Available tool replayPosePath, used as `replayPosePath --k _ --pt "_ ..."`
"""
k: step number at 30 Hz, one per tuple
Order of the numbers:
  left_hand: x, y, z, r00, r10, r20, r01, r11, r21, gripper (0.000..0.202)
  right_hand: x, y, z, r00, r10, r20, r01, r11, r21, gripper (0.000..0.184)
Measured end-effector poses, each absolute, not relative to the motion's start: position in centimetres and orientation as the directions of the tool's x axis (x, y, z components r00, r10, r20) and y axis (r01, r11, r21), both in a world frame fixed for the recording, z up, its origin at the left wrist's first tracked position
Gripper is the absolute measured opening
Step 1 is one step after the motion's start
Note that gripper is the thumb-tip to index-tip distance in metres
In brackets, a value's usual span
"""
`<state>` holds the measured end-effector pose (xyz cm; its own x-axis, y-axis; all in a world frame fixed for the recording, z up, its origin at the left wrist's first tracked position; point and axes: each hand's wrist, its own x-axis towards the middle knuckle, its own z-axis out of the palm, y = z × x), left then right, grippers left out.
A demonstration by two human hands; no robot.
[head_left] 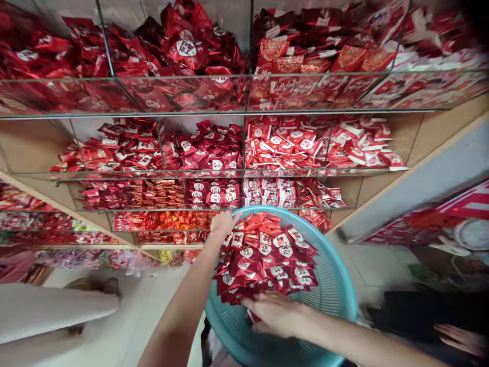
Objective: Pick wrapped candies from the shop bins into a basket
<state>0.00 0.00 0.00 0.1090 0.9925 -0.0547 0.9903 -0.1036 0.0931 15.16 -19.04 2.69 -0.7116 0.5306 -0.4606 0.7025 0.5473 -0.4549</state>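
A round teal plastic basket (344,285) with mesh walls holds many small red packets (263,260) with white heart-shaped and square labels. They are laid in overlapping rows, heaped toward the far side. My left hand (222,223) is closed on the basket's far left rim, its fingers partly hidden. My right hand (275,312) is inside the basket at the near edge of the packets, slightly blurred. Its fingers and thumb close around a dark red packet (251,316), mostly covered by the hand.
Ahead, shelves with glass dividers (244,145) hold heaps of red packets (216,145). Lower shelves at left hold more packets (26,221). A person's light-clothed leg (53,311) is at left; another person's hand (460,339) shows at lower right. Pale floor tiles (133,295) lie beneath.
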Motion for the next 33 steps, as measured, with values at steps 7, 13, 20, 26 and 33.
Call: replayPosePath --k 7,13,20,26,33 --pt "0.2 -0.2 0.6 0.094 0.991 -0.095 0.990 -0.082 0.118 0.079 18.0 -18.9 4.0 -0.670 0.511 -0.539 0.742 0.423 -0.520 0.044" --pt "0.3 -0.3 1.0 0.086 0.988 -0.129 0.991 -0.072 0.110 0.080 17.0 -19.5 3.3 -0.708 0.557 -0.434 0.704 0.511 -0.493 0.043" --pt "0.1 -0.3 0.9 0.087 0.989 -0.116 0.991 -0.073 0.116 0.080 15.8 -19.4 3.5 -0.708 0.598 -0.377 0.701 0.526 -0.482 0.044" --pt "0.2 -0.4 1.0 0.093 0.990 -0.103 0.990 -0.081 0.118 0.081 17.7 -19.1 4.9 -0.664 0.674 -0.323 0.730 0.492 -0.474 0.029" --pt "0.0 -0.6 1.2 0.088 0.990 -0.113 0.986 -0.071 0.148 0.077 20.8 -16.2 8.8 -0.580 0.806 -0.116 0.737 0.458 -0.497 0.032"
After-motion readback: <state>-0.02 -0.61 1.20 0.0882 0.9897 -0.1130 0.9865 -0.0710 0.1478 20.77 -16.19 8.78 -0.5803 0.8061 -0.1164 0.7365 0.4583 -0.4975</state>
